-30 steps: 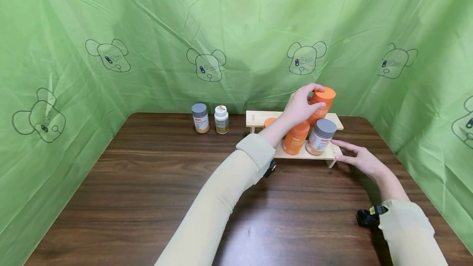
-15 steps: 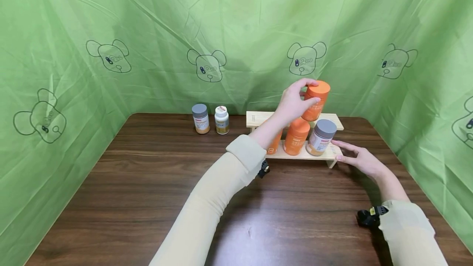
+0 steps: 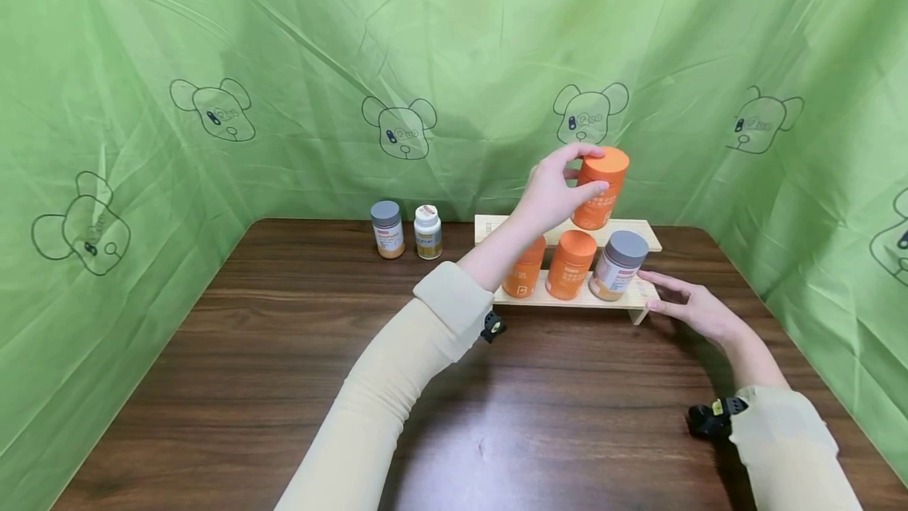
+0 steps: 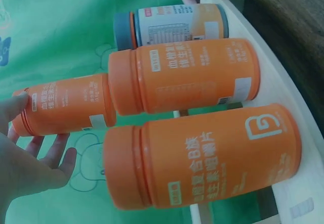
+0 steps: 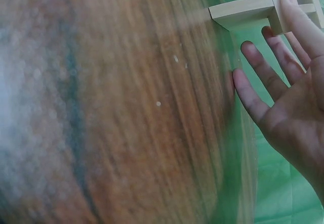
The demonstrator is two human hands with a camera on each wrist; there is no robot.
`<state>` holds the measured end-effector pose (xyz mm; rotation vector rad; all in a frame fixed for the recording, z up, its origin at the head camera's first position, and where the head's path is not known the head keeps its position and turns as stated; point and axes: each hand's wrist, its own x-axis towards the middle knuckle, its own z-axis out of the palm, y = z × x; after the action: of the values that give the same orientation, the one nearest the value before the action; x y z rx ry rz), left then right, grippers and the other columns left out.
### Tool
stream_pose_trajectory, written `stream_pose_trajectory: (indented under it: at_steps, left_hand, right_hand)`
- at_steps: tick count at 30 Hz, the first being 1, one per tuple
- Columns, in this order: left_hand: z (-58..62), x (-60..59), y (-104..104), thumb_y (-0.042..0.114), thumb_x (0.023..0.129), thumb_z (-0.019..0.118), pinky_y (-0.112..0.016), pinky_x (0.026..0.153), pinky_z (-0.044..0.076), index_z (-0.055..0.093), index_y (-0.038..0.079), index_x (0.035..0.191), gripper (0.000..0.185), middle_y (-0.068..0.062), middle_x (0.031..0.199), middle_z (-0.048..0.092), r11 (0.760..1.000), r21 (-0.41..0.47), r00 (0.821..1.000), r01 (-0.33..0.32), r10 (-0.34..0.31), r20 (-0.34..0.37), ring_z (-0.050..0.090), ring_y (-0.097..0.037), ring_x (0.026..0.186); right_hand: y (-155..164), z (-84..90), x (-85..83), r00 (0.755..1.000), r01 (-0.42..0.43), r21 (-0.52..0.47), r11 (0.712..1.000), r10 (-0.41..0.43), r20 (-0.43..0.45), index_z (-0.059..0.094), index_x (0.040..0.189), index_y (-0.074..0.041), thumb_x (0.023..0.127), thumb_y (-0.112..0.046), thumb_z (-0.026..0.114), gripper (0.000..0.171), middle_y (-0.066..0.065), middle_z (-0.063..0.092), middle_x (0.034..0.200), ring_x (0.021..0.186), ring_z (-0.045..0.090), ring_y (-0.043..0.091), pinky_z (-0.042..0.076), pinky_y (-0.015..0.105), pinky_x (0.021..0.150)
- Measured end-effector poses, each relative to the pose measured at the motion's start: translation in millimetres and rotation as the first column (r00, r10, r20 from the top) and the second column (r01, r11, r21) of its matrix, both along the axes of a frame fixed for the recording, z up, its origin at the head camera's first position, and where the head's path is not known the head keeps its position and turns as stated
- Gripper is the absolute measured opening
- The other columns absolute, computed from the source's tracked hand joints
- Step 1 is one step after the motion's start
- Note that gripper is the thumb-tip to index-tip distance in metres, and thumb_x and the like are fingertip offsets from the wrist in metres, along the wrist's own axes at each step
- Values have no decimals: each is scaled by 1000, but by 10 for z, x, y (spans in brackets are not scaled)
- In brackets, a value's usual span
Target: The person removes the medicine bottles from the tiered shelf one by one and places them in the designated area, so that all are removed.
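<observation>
Two orange bottles [image 3: 523, 269] [image 3: 571, 266] and a grey-lidded jar [image 3: 615, 268] line the rack's front step [image 3: 641, 290], six to eight o'clock from the orange canister [image 3: 600, 192]; my right hand [image 3: 698, 310] lies loose at four. Brown table [image 3: 298, 361], green cloth [image 3: 468, 38]. By the upper board [image 3: 638, 234], my left hand [image 3: 556, 186] pinches the canister, lid [image 3: 608, 158] toward one, long axis nearly upright.

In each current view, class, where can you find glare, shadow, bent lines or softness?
Head view: pale glare on the table near the bottom edge, dark shadow beside the right forearm; left wrist view: dim, the wooden rack's edge bowed, probably lens distortion; right wrist view: whitish haze over the table at left, wood grain soft there, the right hand clearer.
</observation>
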<state>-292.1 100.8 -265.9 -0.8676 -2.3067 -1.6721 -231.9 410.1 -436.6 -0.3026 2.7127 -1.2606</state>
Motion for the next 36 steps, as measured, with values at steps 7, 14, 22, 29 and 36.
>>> stream_pose_trajectory:
  at_steps: [7,14,22,29,36]
  left_hand:
    - [71,68,-138,15,81,75,-15,76,50,59,19,120,41,8,129,55,1000,6,1000,-21,21,-18,61,-11,96]
    - [117,140,-317,16,82,74,-17,75,51,59,20,120,41,7,123,58,998,29,998,-53,54,-12,62,-12,96]
    - [138,202,-542,16,82,74,-21,71,53,60,22,120,40,7,123,57,994,80,997,-76,75,9,61,-13,99]
    - [137,228,-773,18,80,76,-25,76,53,62,22,117,39,6,122,59,988,121,995,-96,98,-4,63,-14,97]
    - [129,248,-1017,18,79,77,-28,80,51,63,22,116,39,9,119,62,982,151,993,-114,117,-14,62,-13,98]
  right_hand:
    - [1,-12,-5,1000,2,12,1000,-2,-6,39,145,-22,91,-29,64,60,17,33,150,137,24,28,21,61,105]
    - [-4,-17,-1,1000,-1,11,1000,1,-4,38,145,-22,91,-28,63,60,17,31,150,138,24,22,22,60,105]
    - [5,-2,-4,1000,2,1,1000,-2,4,37,146,-21,91,-28,63,61,19,29,151,137,20,39,18,64,105]
    - [15,-13,9,1000,6,2,1000,-6,11,37,146,-21,91,-28,63,61,19,29,151,138,20,39,17,64,106]
    - [11,-14,20,1000,6,2,1000,-6,17,37,146,-21,91,-28,63,62,18,29,151,137,21,38,21,63,104]
